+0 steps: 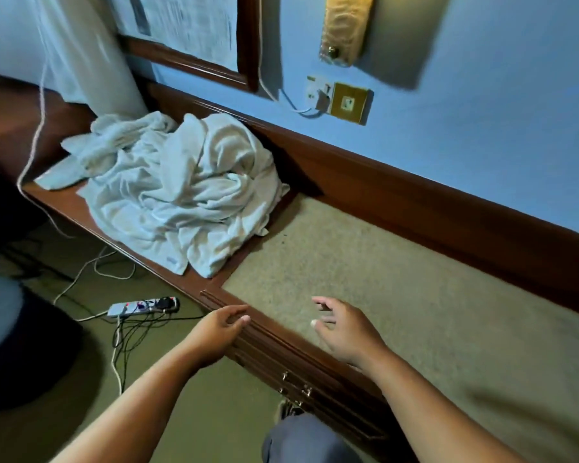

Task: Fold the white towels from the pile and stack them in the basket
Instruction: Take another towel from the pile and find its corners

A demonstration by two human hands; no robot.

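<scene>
Left hand (223, 324) and right hand (340, 329) slack-fingered, empty, by the desk (398, 262) edge; towel pile (178, 195) tangled, count unclear.

Dim room, soft blur, warped edges

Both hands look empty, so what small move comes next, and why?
Probably reach the left hand forward to the pile of white towels and pull one free: it and the right hand hold nothing, and no towel lies spread on the beige desk top yet.
</scene>
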